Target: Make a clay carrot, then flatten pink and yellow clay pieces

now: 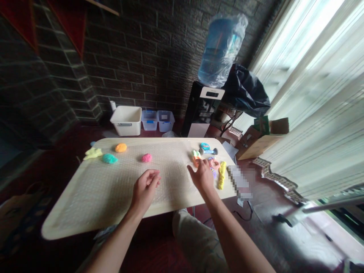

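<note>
My left hand (146,185) hangs above the front middle of the table, its fingers curled in; no object shows in it. Beyond it lies a pink lump (146,157) that looks like modelling clay. My right hand (203,175) reaches over the table's right side, thumb apart from the stretched fingers. Its fingertips partly cover a small cluster: an orange piece (196,162), a salmon-pink piece (214,163) and a light-green and white piece (195,153). Whether they touch any piece I cannot tell. A yellow, lumpy strip (222,175) lies right of this hand.
Bubble wrap (93,189) covers much of the table (52,227). At the far left lie orange (121,147), teal (110,158) and pale-yellow (93,153) lumps. Back right are a dumbbell-shaped thing (209,151) and a blue piece (204,146). Bins (126,121) and a water dispenser (199,110) stand behind.
</note>
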A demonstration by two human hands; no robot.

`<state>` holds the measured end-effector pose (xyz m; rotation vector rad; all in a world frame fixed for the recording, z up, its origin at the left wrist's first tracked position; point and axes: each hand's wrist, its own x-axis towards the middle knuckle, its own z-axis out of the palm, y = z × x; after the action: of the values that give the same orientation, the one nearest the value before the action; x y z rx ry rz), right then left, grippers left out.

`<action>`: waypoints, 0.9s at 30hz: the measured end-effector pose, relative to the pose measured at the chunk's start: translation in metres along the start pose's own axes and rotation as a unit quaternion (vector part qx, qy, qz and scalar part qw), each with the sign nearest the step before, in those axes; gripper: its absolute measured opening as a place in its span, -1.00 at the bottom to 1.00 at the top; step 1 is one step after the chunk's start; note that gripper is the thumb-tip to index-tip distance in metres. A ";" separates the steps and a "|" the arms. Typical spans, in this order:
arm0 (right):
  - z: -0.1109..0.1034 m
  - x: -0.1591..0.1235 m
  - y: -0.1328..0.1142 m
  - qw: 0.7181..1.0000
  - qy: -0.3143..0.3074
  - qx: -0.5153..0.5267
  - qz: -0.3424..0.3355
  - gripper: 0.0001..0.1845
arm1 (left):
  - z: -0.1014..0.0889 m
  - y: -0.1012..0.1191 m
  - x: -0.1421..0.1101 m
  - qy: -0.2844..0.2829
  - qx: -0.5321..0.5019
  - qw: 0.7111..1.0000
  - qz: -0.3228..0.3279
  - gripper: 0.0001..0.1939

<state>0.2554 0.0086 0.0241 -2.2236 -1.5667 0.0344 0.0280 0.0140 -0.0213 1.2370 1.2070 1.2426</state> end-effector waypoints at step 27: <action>0.053 -0.056 -0.164 0.905 -0.102 0.395 -0.120 -0.83 | -0.094 0.022 -0.006 0.017 0.405 0.899 0.166 -0.71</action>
<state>0.0749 0.0202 0.0207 -1.4152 -1.5396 0.7180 -0.0658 0.0064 0.0016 2.1048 1.6682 1.0053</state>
